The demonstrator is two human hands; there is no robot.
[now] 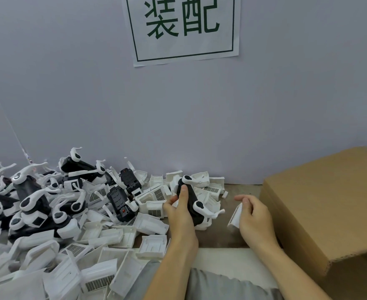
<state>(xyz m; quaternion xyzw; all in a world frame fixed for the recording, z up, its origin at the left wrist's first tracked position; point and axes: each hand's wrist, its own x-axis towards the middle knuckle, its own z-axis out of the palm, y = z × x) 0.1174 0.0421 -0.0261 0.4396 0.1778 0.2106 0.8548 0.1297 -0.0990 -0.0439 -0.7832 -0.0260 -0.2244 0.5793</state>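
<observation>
Left hand (pixel 181 210) grips black body (pixel 189 204); right hand (pixel 254 215) holds white cover (pixel 235 216), fingers curled round it. Step — parts held apart, mating pending. Next: align cover, press home.

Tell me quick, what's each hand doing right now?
Left hand: fingers gripping a black-and-white part.
Right hand: holding a small white piece.

Green characters "装配" inside a green border on the white wall sign (pixel 183 29).
</observation>
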